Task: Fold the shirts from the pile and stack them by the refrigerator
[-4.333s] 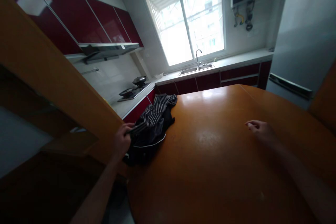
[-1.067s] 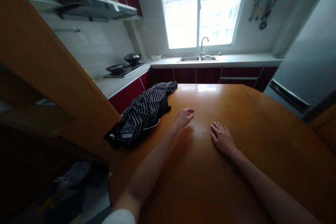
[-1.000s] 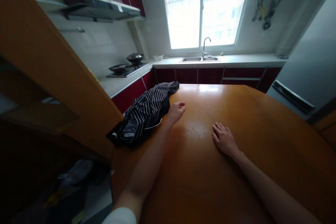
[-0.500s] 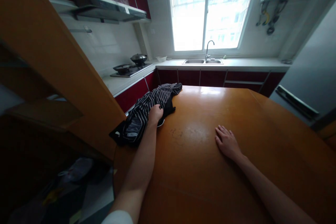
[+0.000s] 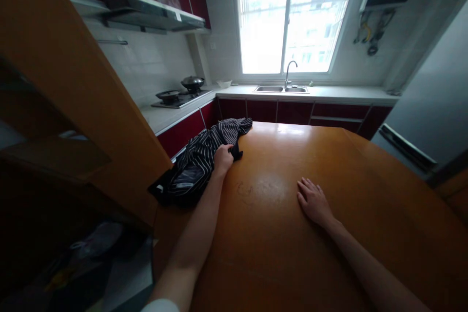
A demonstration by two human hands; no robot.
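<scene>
The wide wooden bench fills the centre and lower right of the frame; along its left edge lies the bunched striped black clothing. The left hand is at the clothing's right side, fingers curled, though I can't tell whether its grip pinches fabric; the right hand lies palm down, fingers slightly spread, right of centre.

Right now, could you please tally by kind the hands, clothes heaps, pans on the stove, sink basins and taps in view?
Hands: 2 (left hand, right hand)
Clothes heap: 1
Pans: 2 (nearer pan, farther pan)
Sink basins: 2 (left basin, right basin)
Tap: 1
Total: 8
</scene>
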